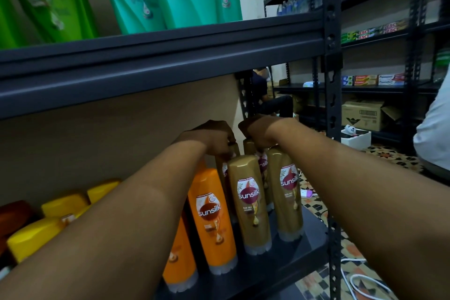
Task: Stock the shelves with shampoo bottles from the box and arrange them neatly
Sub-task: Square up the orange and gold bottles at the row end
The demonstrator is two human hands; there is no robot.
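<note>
Two hands reach deep into the lower shelf (306,238), each curled over the top of a gold bottle in the back row: the left hand (214,136) grips the rear-left bottle (222,170), the right hand (258,133) the rear-right bottle (249,146). Two more gold bottles stand upright in front, the front-left (250,202) and front-right (285,190), labels facing out, beside the orange bottles (211,217).

To do this step well, I judge the rear pair should be set down on their caps, squared directly behind the front pair, labels forward, without elbows or wrists nudging the front bottles, which sit just below the forearms. The box is not in view.
</note>
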